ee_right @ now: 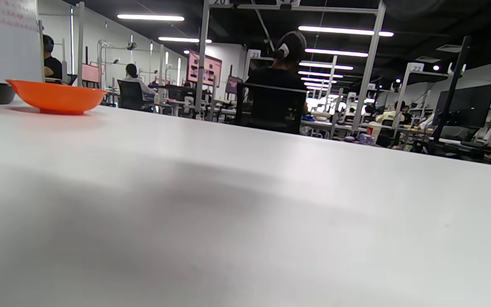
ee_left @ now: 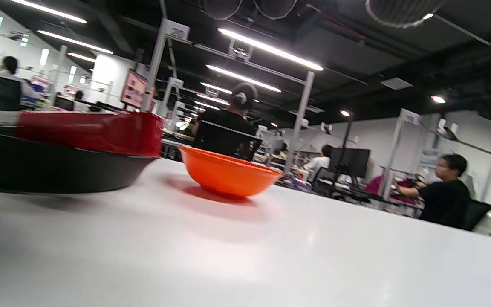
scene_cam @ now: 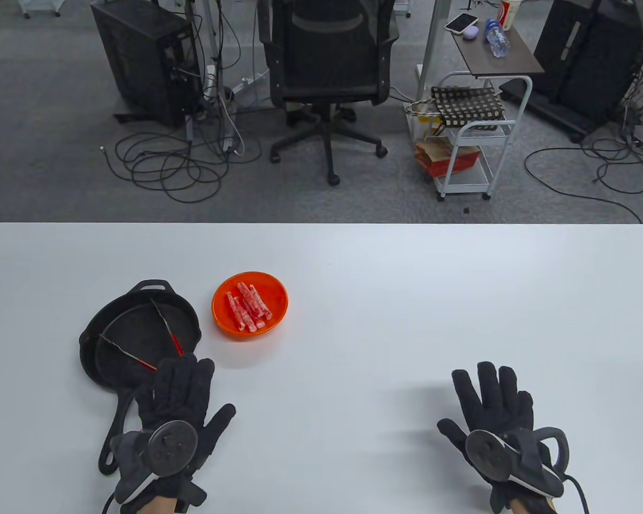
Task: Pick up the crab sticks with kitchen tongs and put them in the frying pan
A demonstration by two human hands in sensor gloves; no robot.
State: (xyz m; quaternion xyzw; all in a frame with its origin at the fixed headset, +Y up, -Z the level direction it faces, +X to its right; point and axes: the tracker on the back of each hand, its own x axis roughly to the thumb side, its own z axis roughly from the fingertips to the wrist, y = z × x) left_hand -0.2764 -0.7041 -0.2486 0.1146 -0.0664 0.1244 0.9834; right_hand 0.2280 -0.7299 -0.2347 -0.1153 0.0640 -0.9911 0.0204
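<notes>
Tongs (scene_cam: 161,334) lie splayed open inside the frying pan (scene_cam: 120,342), their red grips hidden at the near end under the left hand (scene_cam: 179,399). A sound start is to take both arms of the tongs near the hinge, lift clear of the pan rim, then approach the crab sticks (scene_cam: 248,308) in the orange bowl (scene_cam: 222,316) from above. The left hand's fingers (scene_cam: 185,375) stretch forward over the grips; whether they grip cannot be told. The right hand (scene_cam: 495,412) rests flat on the tabletop (scene_cam: 407,300), fingers spread wide, holding nothing.

Bright overhead strip lighting, soft shadows, blurred wrist-view foregrounds
</notes>
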